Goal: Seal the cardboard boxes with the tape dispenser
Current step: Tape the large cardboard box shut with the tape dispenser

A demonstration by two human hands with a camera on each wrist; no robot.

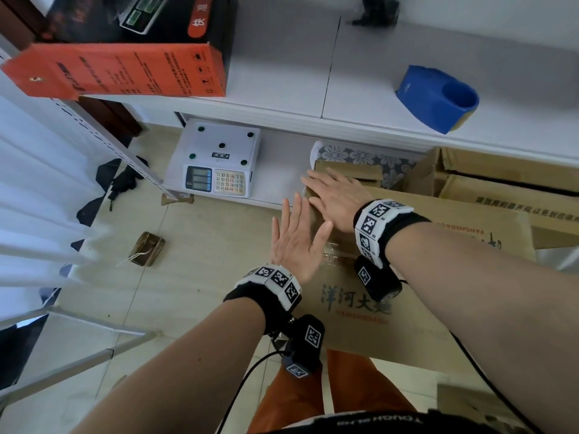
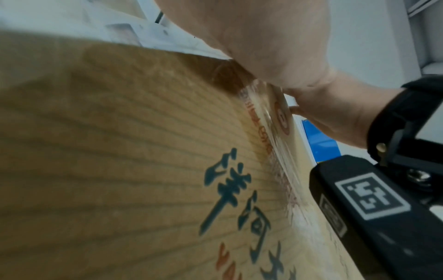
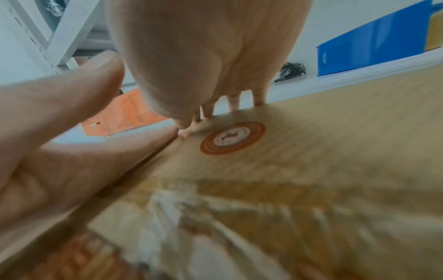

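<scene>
A large brown cardboard box (image 1: pixel 416 311) with blue printed characters stands in front of me at the lower right. My right hand (image 1: pixel 332 195) lies flat on its top near the far left corner, fingers straight. My left hand (image 1: pixel 297 236) is held flat against the box's left side, fingers straight and pointing away. A strip of clear tape (image 2: pixel 275 136) with red print runs along the box edge. In the right wrist view my right fingers (image 3: pixel 260 94) rest on the box top (image 3: pixel 335 132) beside a round orange logo (image 3: pixel 232 137). The blue tape dispenser (image 1: pixel 437 98) sits on the white shelf, away from both hands.
The white shelf (image 1: pixel 282 73) also carries an orange-and-black carton (image 1: pixel 125 70). A white weighing scale (image 1: pixel 216 161) sits on the lower shelf. More cardboard boxes (image 1: pixel 501 189) stand at the right. A small brown object (image 1: pixel 147 249) lies on the tiled floor.
</scene>
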